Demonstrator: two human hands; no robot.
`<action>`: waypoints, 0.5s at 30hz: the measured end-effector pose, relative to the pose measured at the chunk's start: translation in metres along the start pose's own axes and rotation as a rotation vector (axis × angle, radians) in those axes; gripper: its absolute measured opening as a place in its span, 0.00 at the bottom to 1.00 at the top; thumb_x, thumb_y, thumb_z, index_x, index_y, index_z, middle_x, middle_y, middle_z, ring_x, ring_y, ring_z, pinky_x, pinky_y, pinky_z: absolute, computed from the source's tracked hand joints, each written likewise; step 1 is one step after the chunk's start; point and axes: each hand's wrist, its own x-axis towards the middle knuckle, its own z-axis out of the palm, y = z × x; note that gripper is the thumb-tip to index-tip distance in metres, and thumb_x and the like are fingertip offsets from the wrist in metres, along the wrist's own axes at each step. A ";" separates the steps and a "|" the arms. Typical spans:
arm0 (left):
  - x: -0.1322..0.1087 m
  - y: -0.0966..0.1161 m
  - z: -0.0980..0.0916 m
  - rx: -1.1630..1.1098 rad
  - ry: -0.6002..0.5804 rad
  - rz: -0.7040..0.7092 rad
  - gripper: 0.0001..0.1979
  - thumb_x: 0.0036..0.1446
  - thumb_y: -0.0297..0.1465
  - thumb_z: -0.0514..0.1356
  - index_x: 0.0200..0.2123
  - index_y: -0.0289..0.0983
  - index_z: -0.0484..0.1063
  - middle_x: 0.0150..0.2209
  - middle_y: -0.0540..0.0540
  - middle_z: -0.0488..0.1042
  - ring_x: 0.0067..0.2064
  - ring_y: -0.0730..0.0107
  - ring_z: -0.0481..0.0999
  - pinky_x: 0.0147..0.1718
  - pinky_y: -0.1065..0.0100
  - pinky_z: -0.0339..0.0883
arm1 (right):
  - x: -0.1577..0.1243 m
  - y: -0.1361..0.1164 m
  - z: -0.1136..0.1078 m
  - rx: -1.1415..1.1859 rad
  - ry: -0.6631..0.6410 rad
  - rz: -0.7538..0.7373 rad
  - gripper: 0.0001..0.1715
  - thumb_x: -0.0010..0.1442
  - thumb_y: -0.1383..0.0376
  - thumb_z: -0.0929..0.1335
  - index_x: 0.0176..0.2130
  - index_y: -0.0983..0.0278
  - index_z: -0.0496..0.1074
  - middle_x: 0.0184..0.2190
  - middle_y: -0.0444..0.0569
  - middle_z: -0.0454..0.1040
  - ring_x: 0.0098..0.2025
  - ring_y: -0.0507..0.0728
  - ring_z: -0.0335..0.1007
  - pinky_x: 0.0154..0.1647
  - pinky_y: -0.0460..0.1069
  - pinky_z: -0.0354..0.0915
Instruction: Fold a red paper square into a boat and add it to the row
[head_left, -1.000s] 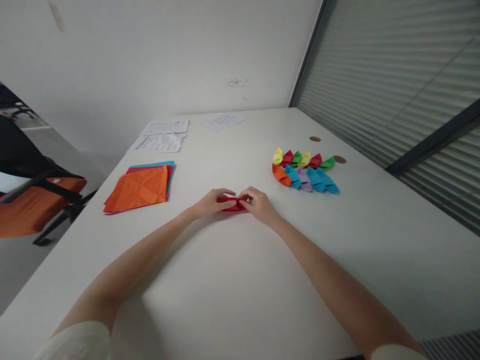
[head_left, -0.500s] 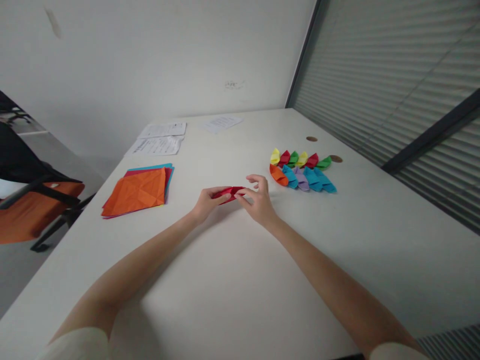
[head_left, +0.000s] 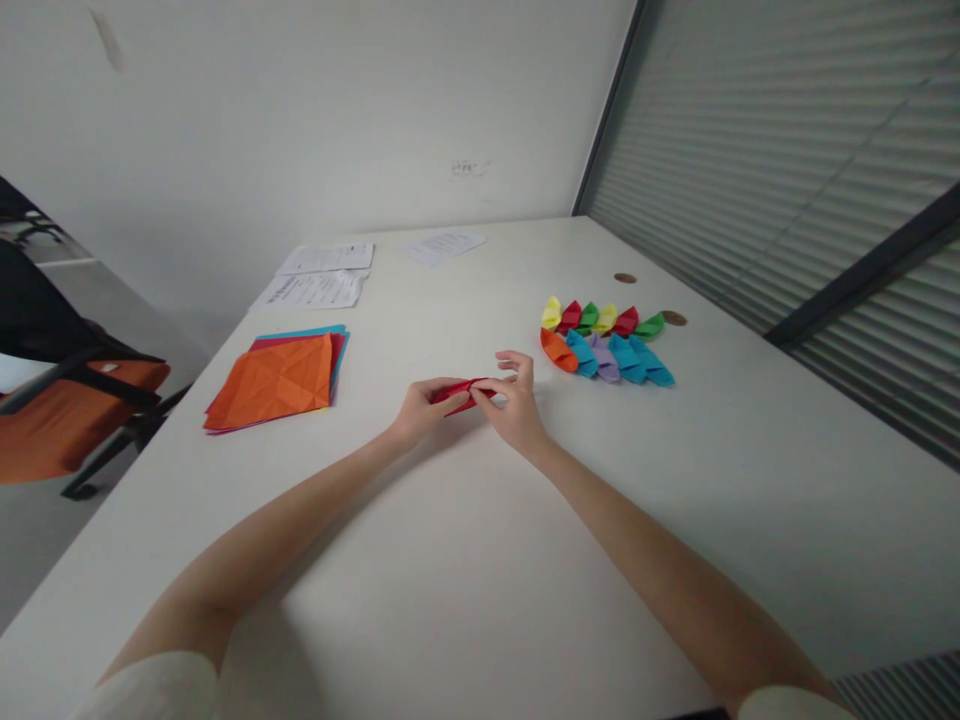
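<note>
A small folded red paper piece [head_left: 463,392] sits between both hands just above the white table [head_left: 480,560] near its middle. My left hand [head_left: 424,408] pinches its left end with curled fingers. My right hand [head_left: 512,400] pinches its right end with thumb and forefinger, the other fingers raised and spread. To the right lie two rows of finished folded paper shapes [head_left: 604,340] in yellow, red, green, orange, blue and purple.
A stack of creased coloured paper squares [head_left: 279,378], orange on top, lies at the left. Printed white sheets [head_left: 315,285] lie at the far side. An orange chair [head_left: 67,410] stands off the left edge. A slatted blind [head_left: 787,150] runs along the right.
The red piece was lifted off the table from flat under both hands. My right hand's fingers have risen and now pinch its end; the hands have drawn slightly closer.
</note>
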 end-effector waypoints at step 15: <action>0.003 -0.002 -0.008 -0.177 -0.022 -0.097 0.23 0.45 0.41 0.71 0.41 0.31 0.79 0.34 0.42 0.80 0.31 0.69 0.76 0.34 0.67 0.69 | 0.014 0.006 -0.026 -0.133 -0.261 -0.257 0.09 0.60 0.59 0.70 0.39 0.56 0.81 0.54 0.53 0.62 0.56 0.64 0.57 0.57 0.63 0.61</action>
